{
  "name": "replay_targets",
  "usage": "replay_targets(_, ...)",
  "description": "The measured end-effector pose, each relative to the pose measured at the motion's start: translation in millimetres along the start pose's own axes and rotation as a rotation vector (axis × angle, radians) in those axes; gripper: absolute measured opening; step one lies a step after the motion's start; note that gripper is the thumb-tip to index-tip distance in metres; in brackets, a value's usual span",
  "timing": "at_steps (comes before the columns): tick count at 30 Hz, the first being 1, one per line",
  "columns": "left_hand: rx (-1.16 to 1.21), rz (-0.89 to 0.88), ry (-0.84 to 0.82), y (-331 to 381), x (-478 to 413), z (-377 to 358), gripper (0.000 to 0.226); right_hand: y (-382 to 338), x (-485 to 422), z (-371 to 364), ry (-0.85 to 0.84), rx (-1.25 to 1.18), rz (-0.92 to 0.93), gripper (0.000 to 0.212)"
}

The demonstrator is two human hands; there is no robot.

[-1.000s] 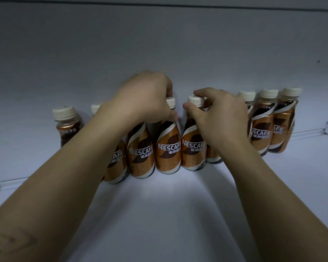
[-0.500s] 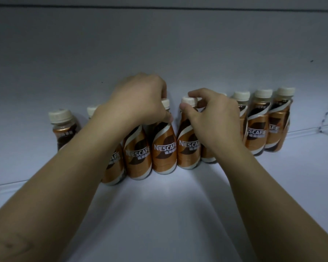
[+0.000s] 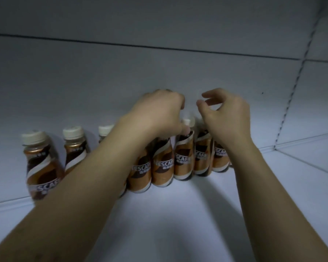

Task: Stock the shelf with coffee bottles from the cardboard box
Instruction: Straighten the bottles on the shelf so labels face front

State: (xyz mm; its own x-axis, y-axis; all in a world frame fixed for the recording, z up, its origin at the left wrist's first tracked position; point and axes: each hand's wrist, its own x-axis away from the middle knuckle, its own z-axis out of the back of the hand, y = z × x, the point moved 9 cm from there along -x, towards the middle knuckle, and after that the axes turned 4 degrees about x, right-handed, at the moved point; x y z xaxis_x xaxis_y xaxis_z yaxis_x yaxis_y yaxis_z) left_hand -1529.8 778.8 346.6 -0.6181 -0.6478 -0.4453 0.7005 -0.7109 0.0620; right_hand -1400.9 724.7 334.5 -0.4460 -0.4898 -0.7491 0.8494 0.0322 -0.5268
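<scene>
Coffee bottles (image 3: 162, 165) in row; left hand (image 3: 157, 114) curled, maybe gripping cap; right hand (image 3: 227, 114) spread, empty.

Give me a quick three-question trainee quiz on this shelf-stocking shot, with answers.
1. True or false: the right hand grips a bottle cap.
2. Which hand is over the bottle caps: A left hand, B right hand?
3. Fill in: the bottles stand in a row at the ___ of the shelf.

Key: 1 false, its fingers are lifted and loosely open above the bottles; 2 A; 3 back.
</scene>
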Motion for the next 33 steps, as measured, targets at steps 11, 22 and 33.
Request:
replay_targets(11, 0.096, -0.009, -0.074, 18, -35, -48, 0.038, 65, 26, -41, -0.076, 0.09, -0.06, 0.062)
replay_targets(22, 0.117, 0.002, 0.039, 13, -39, -46, 0.048, 68, 19, -36, -0.034, 0.139, -0.05, 0.057)
replay_targets(33, 0.119, 0.079, 0.04, 7, -38, -46, 0.042, 77, 22, -38, -0.113, -0.099, -0.077, 0.049)
